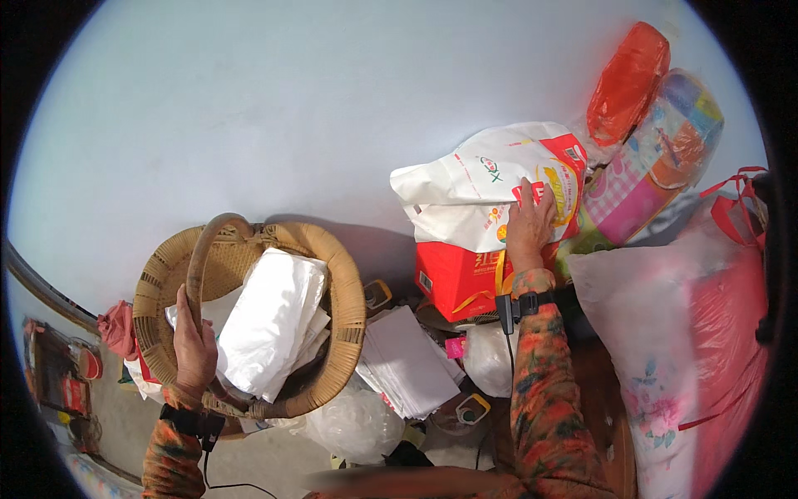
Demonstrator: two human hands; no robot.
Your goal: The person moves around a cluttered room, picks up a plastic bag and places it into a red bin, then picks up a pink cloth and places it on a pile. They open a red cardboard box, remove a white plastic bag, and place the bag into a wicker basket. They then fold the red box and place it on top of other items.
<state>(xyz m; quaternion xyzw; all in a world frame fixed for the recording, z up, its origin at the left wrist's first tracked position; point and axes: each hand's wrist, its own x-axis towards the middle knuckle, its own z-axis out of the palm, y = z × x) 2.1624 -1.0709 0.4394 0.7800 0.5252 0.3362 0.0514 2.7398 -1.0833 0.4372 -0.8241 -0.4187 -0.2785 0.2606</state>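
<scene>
My left hand is wrapped around the curved handle of a woven wicker basket. Folded white plastic bags or sheets lie inside the basket, which is tilted towards me. My right hand rests on a white printed sack with a red end, its fingers stretched over the surface. Beneath that sack is a red carton with yellow ribbon handles. Both wrists wear black straps, and patterned sleeves cover my arms.
A stack of white paper and clear plastic bags sit below the basket and carton. To the right are a red plastic-wrapped bundle, a colourful wrapped roll and a large pinkish bag. A pale wall rises behind.
</scene>
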